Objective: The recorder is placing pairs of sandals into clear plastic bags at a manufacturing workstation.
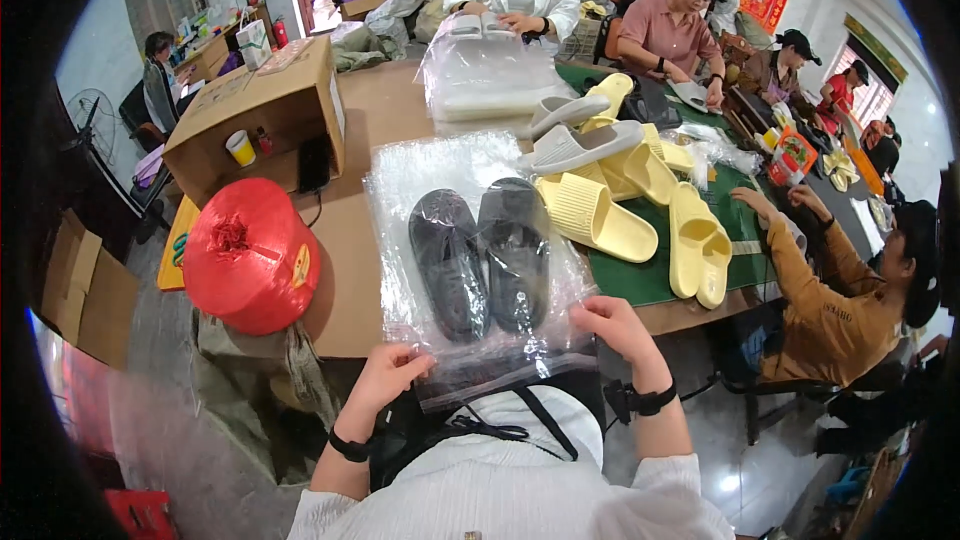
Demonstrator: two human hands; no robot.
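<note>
A pair of black slippers (450, 265) lies side by side inside a clear plastic bag (510, 360) in front of me. The bag rests on a stack of clear bags (390, 200), and its open-looking near edge hangs past the table toward my lap. My left hand (392, 372) pinches the near left corner of the bag between thumb and fingers. At the near right side my right hand (612, 325) grips the bag's edge the same way. Just right of the bag lie yellow slippers (600, 220) and grey slippers (585, 147) in a loose pile.
A red roll of plastic twine (250, 255) stands at the left, before an open cardboard box (255, 105) holding a yellow cup (240, 148). A co-worker (515, 0) handles grey slippers across the table (385, 95). Another in a brown top (830, 290) sits at the right.
</note>
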